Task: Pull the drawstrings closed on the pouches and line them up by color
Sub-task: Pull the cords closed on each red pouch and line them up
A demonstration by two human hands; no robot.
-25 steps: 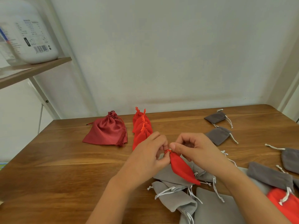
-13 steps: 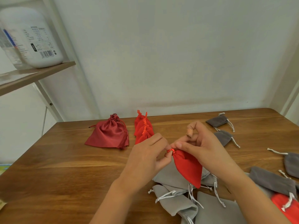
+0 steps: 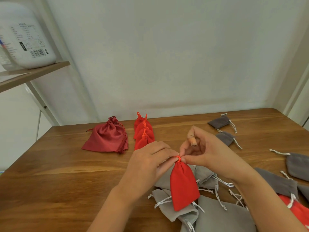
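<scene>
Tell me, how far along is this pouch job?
Done: a row of closed red pouches lies lined up at the back. In hand: the left hand and right hand pinch the neck of another red pouch. Left: a pile of grey pouches with loose cords.

A plain, pale grey-white wall fills the upper part of the view, evenly lit, with a faint darker band just above where it meets the table. The table is brown wood with visible grain and a soft sheen, and its far edge runs along the wall. At upper left a light wooden shelf juts out from a white metal frame; a large white plastic container with a printed label and barcode stands on it. At the far right a pale vertical frame or corner rises beside the table's end.
</scene>
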